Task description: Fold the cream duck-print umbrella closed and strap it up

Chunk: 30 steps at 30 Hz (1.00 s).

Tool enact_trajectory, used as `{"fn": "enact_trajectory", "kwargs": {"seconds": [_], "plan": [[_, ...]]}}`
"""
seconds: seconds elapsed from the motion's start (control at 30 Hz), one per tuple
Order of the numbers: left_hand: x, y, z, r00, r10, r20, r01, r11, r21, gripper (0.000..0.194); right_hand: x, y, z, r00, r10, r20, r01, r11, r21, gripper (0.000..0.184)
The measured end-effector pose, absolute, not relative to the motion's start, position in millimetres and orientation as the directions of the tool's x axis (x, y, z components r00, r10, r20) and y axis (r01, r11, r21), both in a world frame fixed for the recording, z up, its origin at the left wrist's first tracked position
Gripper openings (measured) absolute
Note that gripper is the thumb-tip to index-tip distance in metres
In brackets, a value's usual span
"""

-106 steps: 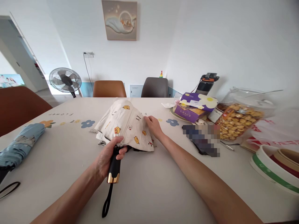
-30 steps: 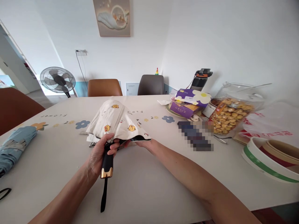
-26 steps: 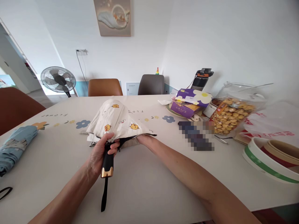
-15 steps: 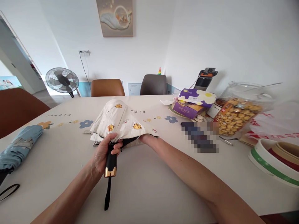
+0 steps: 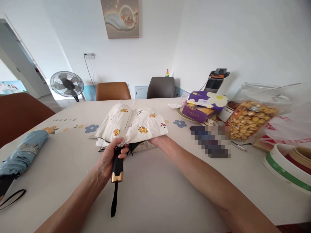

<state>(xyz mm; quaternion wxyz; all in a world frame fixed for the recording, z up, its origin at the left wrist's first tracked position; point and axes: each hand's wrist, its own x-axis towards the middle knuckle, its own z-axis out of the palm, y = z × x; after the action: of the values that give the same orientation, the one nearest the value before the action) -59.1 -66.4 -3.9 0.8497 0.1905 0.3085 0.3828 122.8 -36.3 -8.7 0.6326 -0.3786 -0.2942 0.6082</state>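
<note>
A white umbrella [image 5: 131, 124] with yellow duck prints lies collapsed on the table, its canopy loose and partly spread to the right. My left hand [image 5: 112, 155] is wrapped round the top of its black handle, just below the canopy edge. The handle ends in a gold-coloured cap with a black strap hanging towards me. My right hand [image 5: 159, 140] reaches under the right side of the canopy; its fingers are hidden by the cloth, so their pose cannot be made out.
A folded blue umbrella [image 5: 25, 152] lies at the left. On the right are purple boxes [image 5: 194, 111], a dark bottle [image 5: 215, 82], a clear snack jar [image 5: 252, 119], a blurred dark item [image 5: 211, 142] and tape rolls [image 5: 279, 165]. Chairs [image 5: 113, 90] and a fan [image 5: 67, 84] stand beyond the table.
My right hand has moved a little to the right under the canopy. The cloth on that side has fanned out wider, showing more prints. My left hand keeps its hold on the handle.
</note>
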Motion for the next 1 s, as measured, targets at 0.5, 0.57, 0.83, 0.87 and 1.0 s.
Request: {"fn": "enact_trajectory", "kwargs": {"seconds": [0.5,0.57,0.83,0.87,1.0], "plan": [[-58,-68,-5,0.533,0.752,-0.388,-0.492,0.649,0.581,0.009,112,-44,-11,-0.13,0.965,-0.228,-0.451,-0.262,-0.853,0.021],[-58,-66,-5,0.53,0.747,-0.402,-0.516,0.66,0.546,0.012,117,-47,-5,-0.169,0.959,-0.229,-0.438,-0.281,-0.854,0.015],[-59,-61,-10,0.497,0.775,-0.391,-0.553,0.63,0.545,0.009,121,-68,32,-0.562,0.827,-0.002,-0.005,-0.006,-1.0,0.029],[-59,-61,-10,0.478,0.791,-0.382,-0.542,0.607,0.58,0.008,117,-70,33,-0.527,0.85,-0.005,0.068,0.037,-0.997,0.024],[-56,-64,-11,0.381,0.837,-0.392,-0.444,0.538,0.717,0.008,96,-71,29,-0.186,0.982,-0.025,0.231,0.019,-0.973,0.027]]}}
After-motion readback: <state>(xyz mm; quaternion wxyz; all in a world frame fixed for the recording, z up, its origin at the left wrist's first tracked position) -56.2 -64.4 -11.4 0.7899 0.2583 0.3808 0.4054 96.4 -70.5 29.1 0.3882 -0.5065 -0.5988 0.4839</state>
